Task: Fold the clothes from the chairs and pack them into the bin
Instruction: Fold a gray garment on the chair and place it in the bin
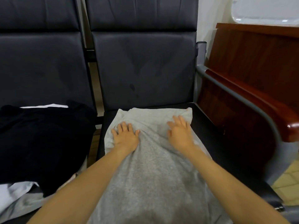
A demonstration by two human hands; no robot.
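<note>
Grey garment (150,167): running lengthwise from lower centre upward.
Left hand (125,135): pressing flat, gripping nothing.
Right hand (179,131): pressing flat, equally near.

Dim, even indoor light, soft focus, wide-angle bowing at edges, smear on the wooden armrest (290,126).

The grey garment (150,167) is a heathered knit. It lies spread lengthwise on the seat of the right chair (208,125), from just short of the backrest to the near edge of view. Its far end is creased, with wrinkles at the far left corner. The left hand (125,136) and right hand (179,131) rest flat on that end, fingers spread. The black garment (40,143) lies heaped on the left chair (40,62), covering light fabric (17,196) that shows at its near left side.
</note>
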